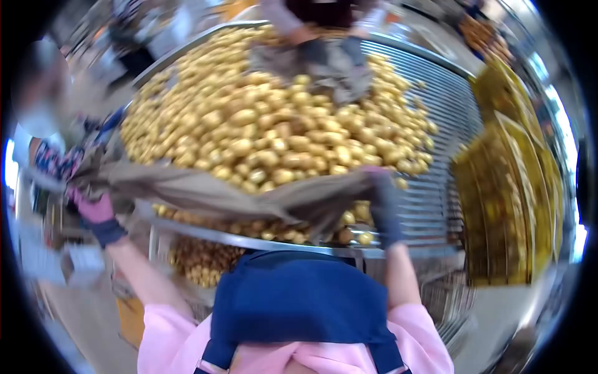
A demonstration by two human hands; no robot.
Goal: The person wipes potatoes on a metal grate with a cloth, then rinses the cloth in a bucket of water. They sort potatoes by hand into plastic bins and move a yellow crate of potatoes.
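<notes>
A long brown-grey cloth [233, 198] stretches across the near side of a heap of small yellow potatoes [249, 124]. My left hand [96, 212], in a pink and grey glove, is closed on its left end, out past the table's edge. The right end is gripped by my right hand [385, 202], gloved in grey and blurred by motion, above the near edge of the metal table [430, 218]. Some potatoes show below the cloth. The fingertips of my right hand are hard to make out.
Across the table, a person's dark-gloved hands [330, 53] work with a grey cloth [342, 81] on the potatoes. Yellow crates [498, 199] stand stacked at the right. Another person [43, 93] is at the left. More potatoes [202, 255] lie below the table.
</notes>
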